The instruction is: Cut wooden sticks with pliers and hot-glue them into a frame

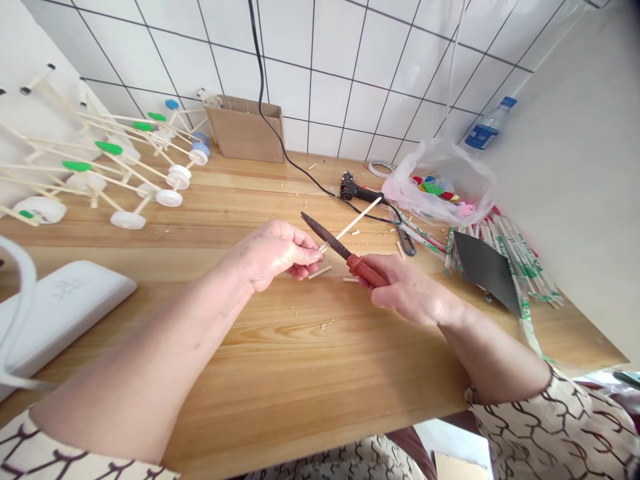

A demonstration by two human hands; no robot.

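Observation:
My left hand (280, 252) pinches a thin wooden stick (361, 217) near its lower end, and the stick slants up to the right. In my right hand (407, 287) are scissors with red handles (367, 270) and dark, worn blades. The blades lie across the stick, just right of my left fingertips; whether they touch it I cannot tell. The fingers of my right hand wrap round the handles. Below the blades, a short cut stick piece (320, 272) lies on the wooden table (280, 373), and another piece (351, 280) is close to my right fingers.
A black glue gun (363, 192) with its cable lies behind my hands. At right are a plastic bag (400, 187) of colourful pieces, wrapped chopsticks (525, 260) and a black sheet (487, 270). Several stick frames with white wheels (169, 198) stand left, near a cardboard box (245, 130).

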